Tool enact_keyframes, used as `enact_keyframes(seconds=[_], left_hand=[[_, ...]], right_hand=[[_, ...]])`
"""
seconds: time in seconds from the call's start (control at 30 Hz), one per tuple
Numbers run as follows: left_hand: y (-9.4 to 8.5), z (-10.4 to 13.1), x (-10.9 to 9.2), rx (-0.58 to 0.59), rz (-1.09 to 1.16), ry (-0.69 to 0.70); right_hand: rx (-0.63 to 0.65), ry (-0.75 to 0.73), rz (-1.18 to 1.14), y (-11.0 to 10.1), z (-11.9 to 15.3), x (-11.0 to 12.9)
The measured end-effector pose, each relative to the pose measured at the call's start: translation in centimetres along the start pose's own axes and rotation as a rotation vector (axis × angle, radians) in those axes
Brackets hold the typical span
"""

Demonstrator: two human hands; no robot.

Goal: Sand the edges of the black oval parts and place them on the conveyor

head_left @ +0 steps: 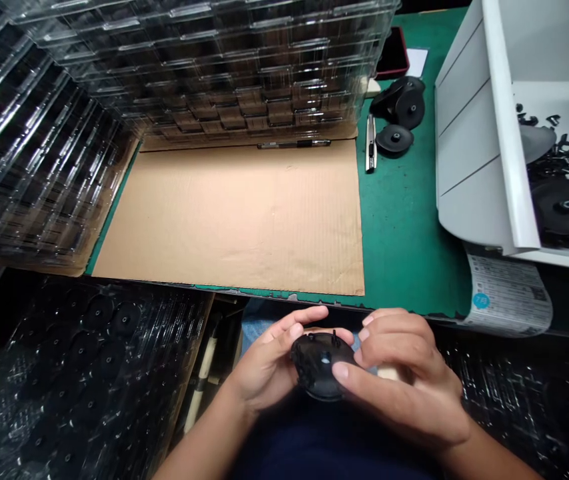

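Observation:
Low in front of my body, beyond the table's front edge, I hold a round black plastic part with a hole at its middle and small pegs along its rim. My left hand grips it from the left, thumb at the rim and fingers behind. On the other side, my right hand has its thumb pressed on the part's face and its fingers curled near the right edge. A pale piece shows between those curled fingers and the thumb; its kind is unclear.
A cardboard sheet covers much of the green table. Stacked clear trays stand behind and left. A pen, a box cutter and black round parts lie nearby. A white bin holds small black pieces.

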State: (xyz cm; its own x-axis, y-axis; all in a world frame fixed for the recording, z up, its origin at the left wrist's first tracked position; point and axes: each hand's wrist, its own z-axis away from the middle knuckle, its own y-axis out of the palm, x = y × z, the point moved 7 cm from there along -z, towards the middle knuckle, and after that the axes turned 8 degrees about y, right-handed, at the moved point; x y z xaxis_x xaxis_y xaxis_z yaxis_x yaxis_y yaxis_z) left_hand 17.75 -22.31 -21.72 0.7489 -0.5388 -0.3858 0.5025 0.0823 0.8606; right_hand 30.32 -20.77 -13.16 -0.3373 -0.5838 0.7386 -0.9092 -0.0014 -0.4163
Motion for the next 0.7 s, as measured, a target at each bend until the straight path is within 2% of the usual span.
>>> enact_keyframes(seconds=[0.3,0.47,0.53,0.6,0.7], left_hand=[[-0.3,-0.3,0.5,-0.042,0.000,-0.024],[-0.6,-0.4,0.7,-0.056,-0.059,-0.036],[-0.6,-0.6,0.8,-0.060,-0.092,-0.046],[-0.7,-0.8,0.8,-0.075,-0.120,-0.062],[-1.8,-0.9,1.0,-0.150,-0.175,-0.111]], right_hand=[[0.047,-0.034,0.025,0.0,0.2,0.1],[0.076,-0.004,-0.007,-0.8,0.0,-0.4],[0.091,0.079,-0.040,-1.5,0.2,-1.1],[0.098,0.224,-0.079,-2.5,0.9,-2.1],[0.046,0.451,-0.039,-5.2,3.5,-4.0]])
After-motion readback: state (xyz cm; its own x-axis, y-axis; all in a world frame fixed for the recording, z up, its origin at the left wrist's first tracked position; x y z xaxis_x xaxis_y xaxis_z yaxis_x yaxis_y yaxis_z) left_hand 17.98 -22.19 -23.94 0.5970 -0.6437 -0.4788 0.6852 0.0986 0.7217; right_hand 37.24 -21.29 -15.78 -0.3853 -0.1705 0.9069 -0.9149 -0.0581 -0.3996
